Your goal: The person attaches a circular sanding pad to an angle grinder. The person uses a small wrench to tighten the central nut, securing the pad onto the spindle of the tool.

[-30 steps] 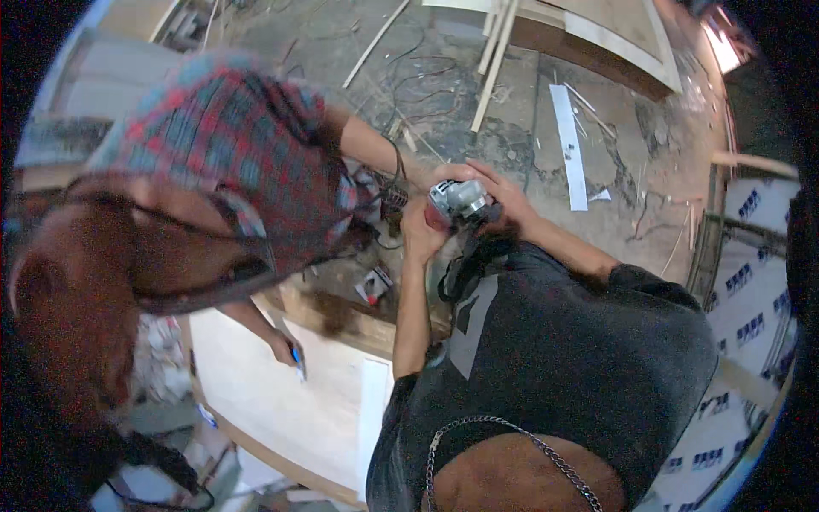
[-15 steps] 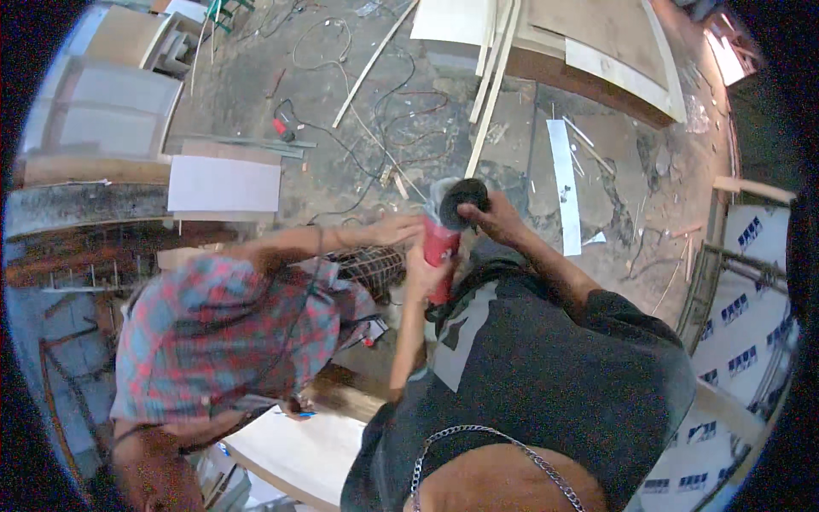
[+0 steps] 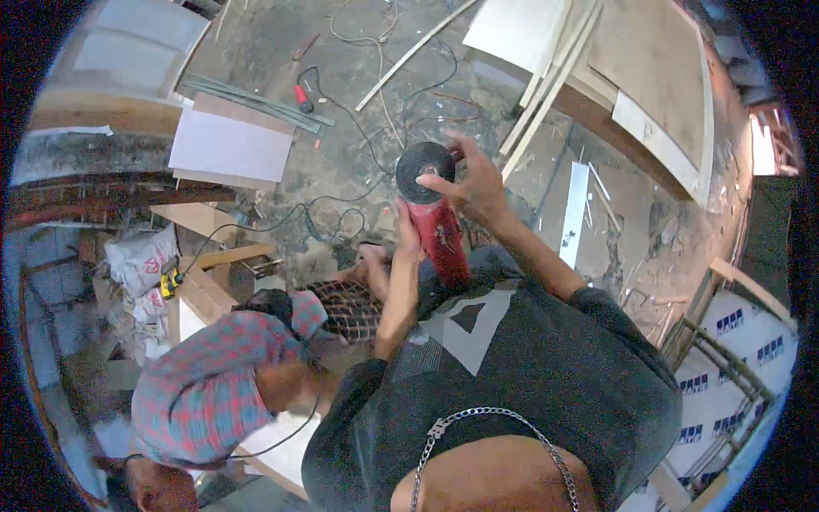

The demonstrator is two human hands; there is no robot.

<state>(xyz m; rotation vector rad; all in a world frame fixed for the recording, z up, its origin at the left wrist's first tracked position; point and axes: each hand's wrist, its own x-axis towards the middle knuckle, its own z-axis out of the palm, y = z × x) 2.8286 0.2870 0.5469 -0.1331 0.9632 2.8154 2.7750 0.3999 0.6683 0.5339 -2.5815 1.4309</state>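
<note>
A red angle grinder (image 3: pixel 444 247) is held in front of my chest, its black disc (image 3: pixel 416 160) facing up at the far end. My left hand (image 3: pixel 410 232) wraps around the left side of the tool's body, just below the disc. My right hand (image 3: pixel 478 188) grips the black disc, the thumb lying near its centre and the fingers at its right edge. The grinder's lower end rests close to my dark shirt.
A co-worker in a plaid shirt (image 3: pixel 205 384) bends low at my left. On the floor lie a red tool with a cord (image 3: pixel 304 98), white sheets (image 3: pixel 230 145), wooden strips (image 3: pixel 546 85) and a white strip (image 3: pixel 575 213). A large panel stack (image 3: pixel 657 77) stands far right.
The co-worker's hand has left the grinder, and the co-worker has bent away to the left. My right hand and the disc have moved left and now show more face-on.
</note>
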